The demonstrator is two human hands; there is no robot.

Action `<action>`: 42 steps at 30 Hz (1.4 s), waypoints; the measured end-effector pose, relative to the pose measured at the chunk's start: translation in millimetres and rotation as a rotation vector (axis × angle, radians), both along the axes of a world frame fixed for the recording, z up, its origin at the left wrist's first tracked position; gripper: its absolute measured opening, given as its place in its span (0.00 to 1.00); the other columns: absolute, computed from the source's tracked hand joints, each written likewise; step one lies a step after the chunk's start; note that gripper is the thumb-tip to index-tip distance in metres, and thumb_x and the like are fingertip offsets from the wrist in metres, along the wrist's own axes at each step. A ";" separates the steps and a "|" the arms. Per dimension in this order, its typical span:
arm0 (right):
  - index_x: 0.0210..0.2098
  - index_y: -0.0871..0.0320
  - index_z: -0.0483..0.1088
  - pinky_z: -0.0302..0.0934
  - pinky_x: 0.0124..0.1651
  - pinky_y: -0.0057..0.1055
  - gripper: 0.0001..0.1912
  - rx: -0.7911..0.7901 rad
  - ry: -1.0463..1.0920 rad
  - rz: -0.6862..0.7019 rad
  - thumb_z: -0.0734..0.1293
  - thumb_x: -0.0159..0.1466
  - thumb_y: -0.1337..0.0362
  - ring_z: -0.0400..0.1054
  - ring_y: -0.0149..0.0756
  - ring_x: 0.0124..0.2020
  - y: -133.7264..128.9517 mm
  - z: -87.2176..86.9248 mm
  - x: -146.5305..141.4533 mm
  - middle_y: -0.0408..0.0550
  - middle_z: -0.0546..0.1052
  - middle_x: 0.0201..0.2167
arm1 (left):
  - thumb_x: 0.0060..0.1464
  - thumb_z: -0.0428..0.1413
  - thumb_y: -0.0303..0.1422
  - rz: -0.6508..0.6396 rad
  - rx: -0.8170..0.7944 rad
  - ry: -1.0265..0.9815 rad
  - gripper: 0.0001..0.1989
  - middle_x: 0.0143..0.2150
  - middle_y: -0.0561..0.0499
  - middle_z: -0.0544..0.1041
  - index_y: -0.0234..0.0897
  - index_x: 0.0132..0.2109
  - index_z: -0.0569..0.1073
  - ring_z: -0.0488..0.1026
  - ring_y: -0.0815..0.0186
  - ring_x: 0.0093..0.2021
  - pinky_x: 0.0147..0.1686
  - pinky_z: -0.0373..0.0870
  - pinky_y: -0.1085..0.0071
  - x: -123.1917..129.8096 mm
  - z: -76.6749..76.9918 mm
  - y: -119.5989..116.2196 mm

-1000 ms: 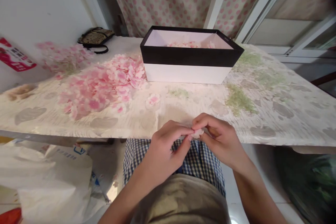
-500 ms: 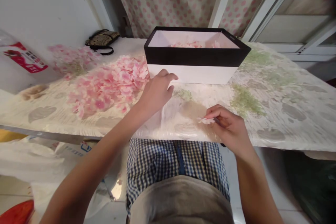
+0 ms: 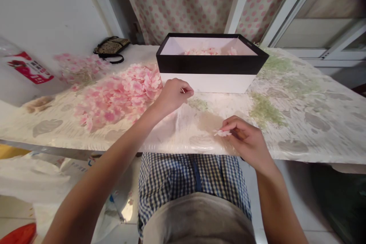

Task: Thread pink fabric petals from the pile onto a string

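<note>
Over leaf-printed tablecloth (image 3: 200, 143), clamps pale blossom (image 3: 222, 133) in fingers of right hand (image 3: 246, 139); presses fingertips of left hand (image 3: 172, 95) together by box (image 3: 211, 65), before dotted curtain (image 3: 183, 4).

L fingers (image 3: 189, 91): can't tell if anything's pinched at tips.
Blossom (image 3: 222, 133): part hid. by R fingers (image 3: 233, 121).
Box (image 3: 211, 65): floor hid. by near side; pink flwrs (image 3: 203, 51) inside only part vis.
Bottle (image 3: 8, 48): cut by L edge; label (image 3: 30, 69) txt too small.
Red thing (image 3: 19, 235): cut by btm edge.
Dk green thing (image 3: 337, 198): too dim/blurry to ID.
</note>
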State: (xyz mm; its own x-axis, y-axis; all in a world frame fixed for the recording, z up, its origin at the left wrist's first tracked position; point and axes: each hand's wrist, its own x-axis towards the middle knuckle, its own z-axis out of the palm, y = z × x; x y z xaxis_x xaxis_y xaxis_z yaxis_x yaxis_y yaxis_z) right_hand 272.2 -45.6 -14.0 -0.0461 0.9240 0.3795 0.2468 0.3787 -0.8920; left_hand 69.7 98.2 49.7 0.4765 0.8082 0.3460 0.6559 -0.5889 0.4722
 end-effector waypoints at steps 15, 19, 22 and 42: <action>0.33 0.54 0.70 0.59 0.38 0.27 0.06 0.014 0.005 0.003 0.66 0.60 0.72 0.67 0.31 0.38 0.7 -0.6 -0.7 0.42 0.69 0.36 | 0.53 0.55 0.24 0.029 0.171 -0.107 0.08 0.33 0.48 0.81 0.34 0.32 0.78 0.76 0.62 0.34 0.37 0.70 0.66 0.8 5.5 -0.8; 0.33 0.54 0.70 0.60 0.38 0.28 0.05 0.023 -0.001 0.000 0.66 0.61 0.71 0.67 0.32 0.38 0.9 -0.6 -1.0 0.43 0.70 0.36 | 0.55 0.54 0.25 0.005 0.218 -0.096 0.08 0.35 0.48 0.81 0.35 0.34 0.78 0.76 0.63 0.34 0.36 0.71 0.68 -4.8 10.2 -2.3; 0.33 0.55 0.70 0.61 0.37 0.29 0.04 0.030 -0.007 -0.005 0.66 0.61 0.70 0.67 0.34 0.38 0.7 0.8 -1.9 0.45 0.70 0.36 | 0.55 0.55 0.27 0.010 0.246 -0.153 0.07 0.35 0.49 0.80 0.36 0.35 0.79 0.75 0.65 0.34 0.36 0.70 0.70 -10.6 15.3 -4.6; 0.35 0.53 0.75 0.66 0.42 0.33 0.14 0.186 0.126 0.173 0.64 0.61 0.78 0.70 0.35 0.41 -36.3 23.1 -40.0 0.45 0.72 0.40 | 0.40 0.67 0.27 -0.005 -0.894 -1.120 0.05 0.24 0.54 0.78 0.38 0.28 0.80 0.72 0.73 0.25 0.26 0.69 0.78 5.3 -7.4 -126.8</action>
State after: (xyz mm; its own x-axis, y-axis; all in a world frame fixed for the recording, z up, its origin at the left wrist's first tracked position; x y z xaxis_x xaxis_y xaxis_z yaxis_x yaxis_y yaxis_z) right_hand 232.1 -81.8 9.0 -0.1390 0.8207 0.5543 0.0559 0.5653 -0.8230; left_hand 75.0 -28.6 42.3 0.3005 0.9504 -0.0800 -0.3041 0.1750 0.9364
